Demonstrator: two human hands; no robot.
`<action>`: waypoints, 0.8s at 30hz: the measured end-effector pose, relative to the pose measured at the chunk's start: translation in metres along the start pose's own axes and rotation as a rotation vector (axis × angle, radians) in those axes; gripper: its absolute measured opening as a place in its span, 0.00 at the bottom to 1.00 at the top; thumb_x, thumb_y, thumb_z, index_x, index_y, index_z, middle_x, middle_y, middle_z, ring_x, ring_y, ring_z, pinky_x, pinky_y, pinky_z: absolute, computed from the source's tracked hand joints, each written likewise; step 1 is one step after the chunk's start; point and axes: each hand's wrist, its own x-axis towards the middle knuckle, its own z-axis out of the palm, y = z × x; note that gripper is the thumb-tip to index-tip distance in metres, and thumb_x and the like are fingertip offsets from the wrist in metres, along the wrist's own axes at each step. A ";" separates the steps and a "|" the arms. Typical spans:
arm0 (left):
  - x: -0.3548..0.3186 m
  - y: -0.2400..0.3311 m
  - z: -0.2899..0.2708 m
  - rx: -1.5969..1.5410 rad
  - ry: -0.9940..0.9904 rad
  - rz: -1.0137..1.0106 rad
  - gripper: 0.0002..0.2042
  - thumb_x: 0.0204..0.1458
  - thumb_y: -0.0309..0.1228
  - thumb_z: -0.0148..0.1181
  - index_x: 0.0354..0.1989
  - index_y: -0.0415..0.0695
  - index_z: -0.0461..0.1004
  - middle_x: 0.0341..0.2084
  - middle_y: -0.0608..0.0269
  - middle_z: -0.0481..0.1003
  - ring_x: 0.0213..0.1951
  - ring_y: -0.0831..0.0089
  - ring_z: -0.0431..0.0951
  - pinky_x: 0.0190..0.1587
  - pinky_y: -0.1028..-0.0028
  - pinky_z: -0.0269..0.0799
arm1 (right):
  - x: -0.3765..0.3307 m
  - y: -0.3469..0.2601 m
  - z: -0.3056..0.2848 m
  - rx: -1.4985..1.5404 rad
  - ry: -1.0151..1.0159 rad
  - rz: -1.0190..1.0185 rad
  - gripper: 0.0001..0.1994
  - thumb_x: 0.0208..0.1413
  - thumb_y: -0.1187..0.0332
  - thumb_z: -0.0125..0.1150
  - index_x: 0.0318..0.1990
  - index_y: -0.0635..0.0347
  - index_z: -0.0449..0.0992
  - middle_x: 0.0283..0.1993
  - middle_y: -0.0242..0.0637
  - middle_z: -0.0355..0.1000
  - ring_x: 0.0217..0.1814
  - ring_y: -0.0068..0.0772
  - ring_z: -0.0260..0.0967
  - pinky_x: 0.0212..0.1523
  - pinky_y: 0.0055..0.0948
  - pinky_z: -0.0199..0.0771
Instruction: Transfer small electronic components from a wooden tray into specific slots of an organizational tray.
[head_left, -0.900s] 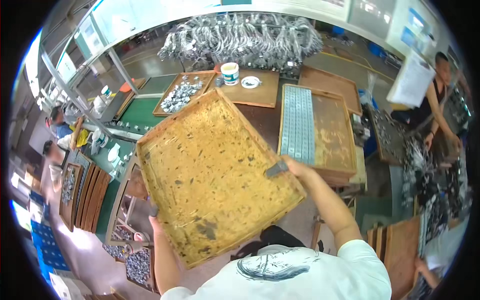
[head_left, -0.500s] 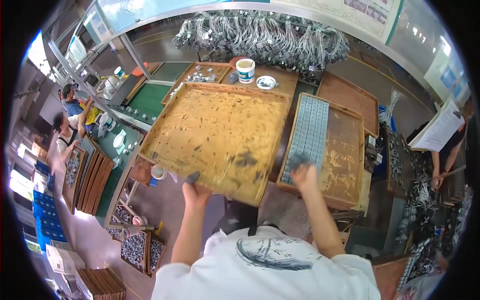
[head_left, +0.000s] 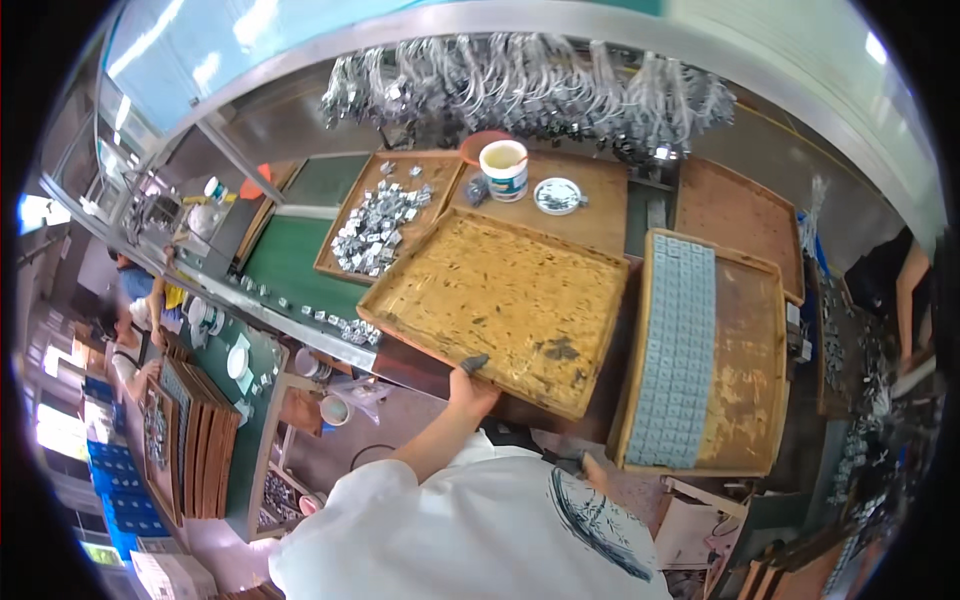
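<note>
My left hand (head_left: pixel 474 392) grips a shallow wooden tray (head_left: pixel 500 300) by its near edge. The thumb wears a dark finger cover and presses over the rim. The tray's yellowish inside holds only dark smudges and worn marks, and it sits tilted over the bench front. Low beside my body is my right hand (head_left: pixel 597 474), mostly hidden by my white shirt, with something dark at its fingers; what they do cannot be told. To its right, a second wooden tray (head_left: pixel 745 345) carries tight rows of small grey blocks (head_left: pixel 678 350) along its left part.
At the back stand a white tub (head_left: pixel 504 172) and a white lid (head_left: pixel 558 196). A tray of loose metal pieces (head_left: pixel 380 228) lies left, by the green bench (head_left: pixel 285 250). Wire bundles (head_left: pixel 530 95) hang behind. Co-workers (head_left: pixel 130 335) are at left; another person's arm (head_left: pixel 910 290) shows right.
My right hand has left the grey blocks and dropped back beside my body. The tray in my left hand has moved away toward the bench. The view has shifted, showing more loose metal pieces.
</note>
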 end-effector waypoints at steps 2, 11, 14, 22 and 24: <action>0.008 0.005 -0.016 0.108 0.007 -0.191 0.23 0.50 0.27 0.54 0.59 0.45 0.67 0.58 0.54 0.70 0.61 0.53 0.68 0.64 0.49 0.61 | 0.010 0.008 0.007 -0.082 -0.024 0.080 0.13 0.61 0.67 0.59 0.52 0.60 0.76 0.44 0.35 0.76 0.49 0.30 0.71 0.55 0.29 0.69; 0.071 -0.009 -0.092 0.506 0.140 -0.709 0.21 0.54 0.43 0.55 0.54 0.46 0.68 0.52 0.51 0.72 0.52 0.50 0.72 0.58 0.49 0.67 | 0.109 0.051 0.045 -0.230 -0.034 -0.080 0.15 0.60 0.66 0.60 0.53 0.60 0.75 0.44 0.35 0.76 0.51 0.32 0.71 0.56 0.31 0.69; 0.079 -0.012 -0.093 0.916 0.061 -0.888 0.29 0.54 0.57 0.51 0.51 0.43 0.72 0.41 0.52 0.79 0.41 0.56 0.78 0.52 0.55 0.72 | 0.120 0.100 0.063 -0.241 -0.020 -0.119 0.16 0.60 0.65 0.60 0.53 0.60 0.75 0.44 0.35 0.76 0.51 0.33 0.71 0.56 0.31 0.69; 0.089 -0.003 -0.111 0.939 -0.175 -0.811 0.29 0.58 0.58 0.49 0.44 0.39 0.74 0.31 0.52 0.80 0.31 0.60 0.82 0.33 0.64 0.79 | 0.132 0.257 0.113 -0.278 -0.026 -0.203 0.17 0.59 0.64 0.61 0.54 0.60 0.75 0.44 0.34 0.75 0.53 0.35 0.71 0.57 0.33 0.68; 0.083 -0.001 -0.111 0.961 -0.188 -0.755 0.26 0.59 0.53 0.51 0.46 0.38 0.74 0.31 0.52 0.80 0.31 0.61 0.82 0.32 0.64 0.80 | 0.123 0.287 0.131 -0.284 -0.030 -0.198 0.18 0.59 0.63 0.61 0.54 0.59 0.75 0.44 0.34 0.75 0.53 0.36 0.71 0.58 0.33 0.68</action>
